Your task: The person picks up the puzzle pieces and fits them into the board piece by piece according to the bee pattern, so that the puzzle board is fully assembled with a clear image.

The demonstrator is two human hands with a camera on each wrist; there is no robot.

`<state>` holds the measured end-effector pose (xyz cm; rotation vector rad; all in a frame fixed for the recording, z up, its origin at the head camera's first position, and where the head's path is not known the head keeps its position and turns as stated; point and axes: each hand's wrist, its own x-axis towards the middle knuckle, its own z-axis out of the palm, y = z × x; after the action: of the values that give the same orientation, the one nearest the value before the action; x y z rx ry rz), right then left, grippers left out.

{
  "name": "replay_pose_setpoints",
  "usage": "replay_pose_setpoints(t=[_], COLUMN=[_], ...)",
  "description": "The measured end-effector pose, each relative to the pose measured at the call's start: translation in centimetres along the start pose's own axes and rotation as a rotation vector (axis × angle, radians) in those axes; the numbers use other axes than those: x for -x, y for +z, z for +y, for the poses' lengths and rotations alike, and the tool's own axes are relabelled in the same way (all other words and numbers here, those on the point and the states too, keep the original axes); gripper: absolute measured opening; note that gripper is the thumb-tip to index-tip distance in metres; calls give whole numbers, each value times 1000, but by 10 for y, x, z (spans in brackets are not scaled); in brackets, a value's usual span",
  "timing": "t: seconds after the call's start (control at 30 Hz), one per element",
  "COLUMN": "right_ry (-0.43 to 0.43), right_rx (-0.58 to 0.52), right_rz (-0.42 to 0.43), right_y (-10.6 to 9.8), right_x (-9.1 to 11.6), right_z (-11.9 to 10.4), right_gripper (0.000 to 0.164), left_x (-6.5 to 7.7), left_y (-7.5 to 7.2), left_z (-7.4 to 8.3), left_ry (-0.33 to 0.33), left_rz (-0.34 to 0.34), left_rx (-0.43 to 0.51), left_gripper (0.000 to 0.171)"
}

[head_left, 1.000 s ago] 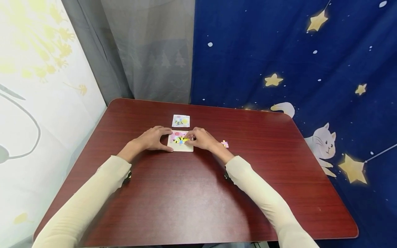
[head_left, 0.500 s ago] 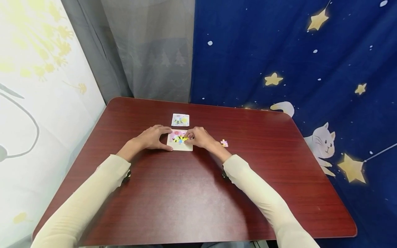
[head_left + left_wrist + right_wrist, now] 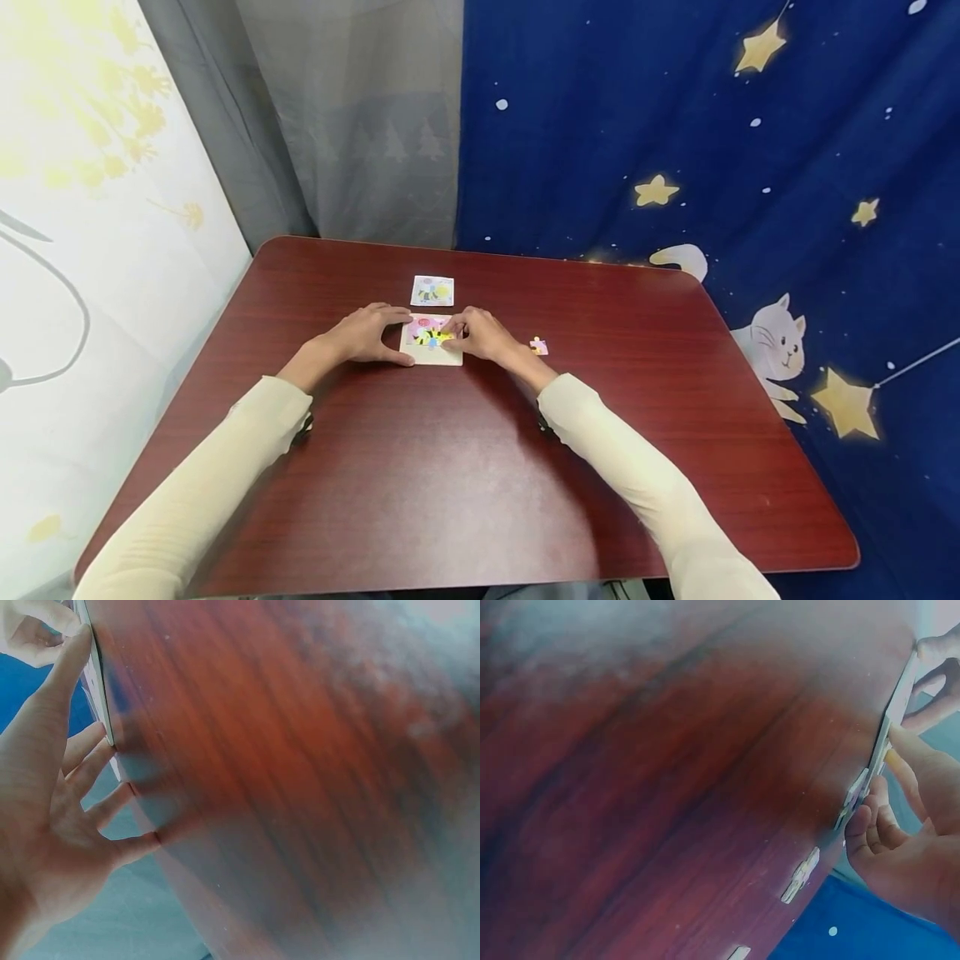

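Note:
A small pale puzzle board [image 3: 438,357] with a pink and yellow bee picture lies on the table. My left hand [image 3: 362,335] holds its left side, with the thumb at the near corner and a finger at the far corner; its other fingers spread down to the table in the left wrist view. My right hand [image 3: 486,335] is over the board's right part, thumb and forefinger pinching a yellow puzzle piece [image 3: 890,756] at the board. The curled fingers partly hide this piece. A loose pink and yellow puzzle piece [image 3: 539,346] lies right of the board, beside the right wrist.
Behind the board lies a square card [image 3: 432,291] printed with a pale bee picture. More loose puzzle pieces [image 3: 802,876] show on the table in the right wrist view. The dark red table [image 3: 450,483] ends at curtains [image 3: 585,142] at the back.
Both hands stay in nearly the same place on the board, with only slight movement of the right fingers. The head view has shifted slightly.

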<state>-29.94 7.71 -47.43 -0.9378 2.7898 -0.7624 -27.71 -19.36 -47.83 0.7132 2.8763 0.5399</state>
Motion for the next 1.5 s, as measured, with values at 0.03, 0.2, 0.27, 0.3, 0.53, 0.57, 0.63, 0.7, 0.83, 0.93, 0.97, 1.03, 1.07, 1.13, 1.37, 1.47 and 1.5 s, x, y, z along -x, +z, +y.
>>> replay_pose_setpoints(t=[0.03, 0.2, 0.27, 0.3, 0.53, 0.57, 0.63, 0.7, 0.83, 0.93, 0.97, 1.03, 1.07, 1.13, 1.37, 1.47, 1.5], right_ry=[-7, -21, -29, -35, -42, -43, -48, -53, -52, -56, -60, -71, -77, -89, -98, -95, -93], right_rx=[11, 58, 63, 60, -16, -27, -34, -36, -40, -47, -48, -52, -54, -53, -61, -36, -31], right_rz=[-1, 3, 12, 16, 31, 27, 5, -22, -62, -61, -60, -54, -51, -46, -26, -19, -18], right_y=[0, 2, 2, 3, 3, 3, 1, -2, -8, -8, -8, -8, -9, -10, -16, -21, -23], right_x=[0, 1, 1, 1, 3, 3, 3, 2, 1, 1, 0, 1, 1, 3, 7, 9, 10], right_z=[0, 1, 3, 3, 6, 6, 7, 8, 8, 9, 9, 11, 12, 14, 21, 26, 27], right_gripper=[25, 26, 26, 25, 25, 25, 25, 25, 27, 28, 28, 28, 27, 27, 33, 36, 37], left_x=[0, 1, 1, 1, 2, 3, 3, 4, 3, 2, 2, 2, 2, 2, 2, 2, 2], left_y=[0, -1, -1, -1, -3, -3, -2, -2, -1, -1, -1, -2, -2, -2, -2, -1, -1], left_z=[0, -1, 0, 0, 3, 3, 5, 6, 4, 3, 3, 3, 3, 4, 3, 3, 4], left_ry=[0, 4, 3, 3, 2, 3, 4, 3, -4, -5, -5, -5, -4, -6, -2, 2, 3], left_rz=[0, 6, 6, 6, -3, -3, -3, -3, -4, -5, -6, -7, -9, -9, -3, -4, -4], left_rx=[0, 0, 0, -1, 7, 7, 11, 10, 2, -2, -3, -6, -7, -8, -4, -9, -11], left_gripper=[96, 97, 97, 97, 95, 94, 94, 94, 95, 96, 96, 96, 96, 96, 97, 97, 97])
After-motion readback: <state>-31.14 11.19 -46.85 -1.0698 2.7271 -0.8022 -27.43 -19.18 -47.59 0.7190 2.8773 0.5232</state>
